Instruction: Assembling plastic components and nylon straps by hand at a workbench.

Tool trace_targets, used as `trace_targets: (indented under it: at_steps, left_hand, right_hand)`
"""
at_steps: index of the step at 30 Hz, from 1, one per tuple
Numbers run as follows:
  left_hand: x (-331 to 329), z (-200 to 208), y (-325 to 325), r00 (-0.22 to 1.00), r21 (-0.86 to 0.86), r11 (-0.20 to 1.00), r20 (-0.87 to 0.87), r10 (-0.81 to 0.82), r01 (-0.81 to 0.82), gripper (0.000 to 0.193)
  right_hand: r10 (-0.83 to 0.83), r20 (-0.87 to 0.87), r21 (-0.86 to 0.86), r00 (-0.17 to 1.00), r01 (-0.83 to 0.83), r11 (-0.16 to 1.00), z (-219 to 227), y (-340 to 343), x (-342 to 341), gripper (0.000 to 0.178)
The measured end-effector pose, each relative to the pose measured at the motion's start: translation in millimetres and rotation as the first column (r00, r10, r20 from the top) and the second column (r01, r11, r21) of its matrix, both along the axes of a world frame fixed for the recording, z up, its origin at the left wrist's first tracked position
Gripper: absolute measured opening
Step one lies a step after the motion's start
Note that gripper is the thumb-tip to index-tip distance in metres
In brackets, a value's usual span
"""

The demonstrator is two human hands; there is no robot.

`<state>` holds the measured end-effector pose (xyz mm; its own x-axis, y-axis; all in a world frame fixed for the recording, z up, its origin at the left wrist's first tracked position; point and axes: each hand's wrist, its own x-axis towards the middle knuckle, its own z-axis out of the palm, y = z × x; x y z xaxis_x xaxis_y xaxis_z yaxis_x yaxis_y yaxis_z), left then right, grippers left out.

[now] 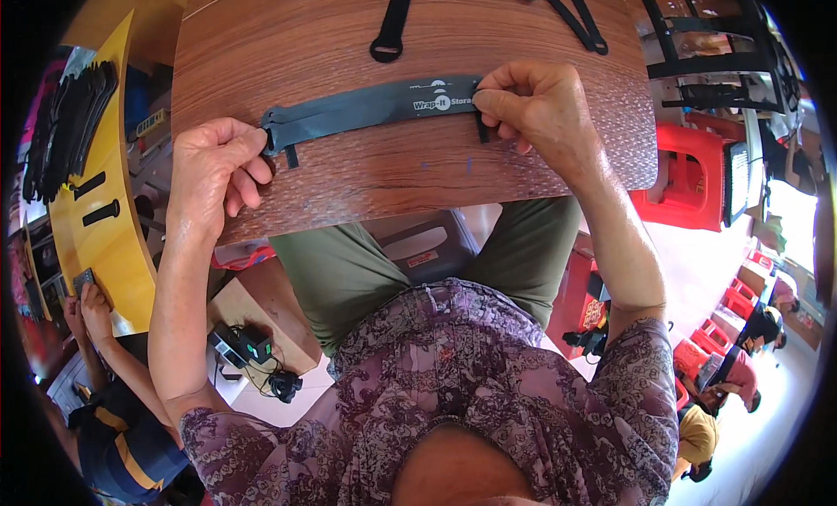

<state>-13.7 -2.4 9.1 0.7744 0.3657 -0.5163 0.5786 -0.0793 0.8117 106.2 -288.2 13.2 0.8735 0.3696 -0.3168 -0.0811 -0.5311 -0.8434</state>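
Observation:
A dark grey-green strap band (357,108) with pale printing stretches between my two hands, just over the wooden table. My left hand (214,162) pinches its left end between thumb and fingers, beside a small black loop. At the opposite end, my right hand (545,109) pinches the strap's right corner. Short black tabs hang below the band near both ends. Farther back on the table lie a black strap with a holed round end (390,35) and a folded black strap (575,22).
The wooden tabletop (349,183) ends just in front of my lap. Left, a yellow table (113,253) bears a pile of black straps (74,131); a co-worker's hands (91,305) rest at it. Red stools (680,176) stand at right. A box with cables (261,332) sits below.

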Motion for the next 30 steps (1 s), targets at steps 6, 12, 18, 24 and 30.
trace_targets:
  at_steps: [6, 12, 18, 24, 30]
  left_hand:
    - [0.8, -0.3, -1.1, 1.000, 0.010, 1.000, -0.011, 0.007, -0.006, 0.016]
    - [1.6, 1.8, -1.4, 1.000, 0.002, 1.000, -0.004, 0.002, -0.002, 0.015]
    - [1.5, 5.2, -1.3, 1.000, -0.001, 1.000, -0.023, 0.010, -0.010, 0.013]
    - [2.7, 6.0, -3.0, 0.999, -0.018, 1.000, -0.038, 0.010, -0.011, 0.014]
    - [3.5, 6.9, -3.1, 0.999, -0.022, 1.000, -0.046, 0.020, -0.021, 0.014]
  right_hand:
    - [0.001, 0.001, -0.038, 1.000, -0.001, 0.999, -0.1, 0.8, 0.8, 0.012]
    - [-0.004, -0.004, -0.043, 1.000, 0.003, 0.999, 0.9, 1.3, 1.1, 0.012]
    - [0.012, -0.013, -0.037, 1.000, -0.012, 0.999, 2.8, 5.2, -0.4, 0.011]
    - [-0.002, -0.043, -0.040, 0.999, 0.000, 0.999, 5.0, 4.7, -1.5, 0.009]
    - [-0.010, -0.047, -0.046, 0.999, 0.007, 0.999, 3.6, 4.6, -0.7, 0.008]
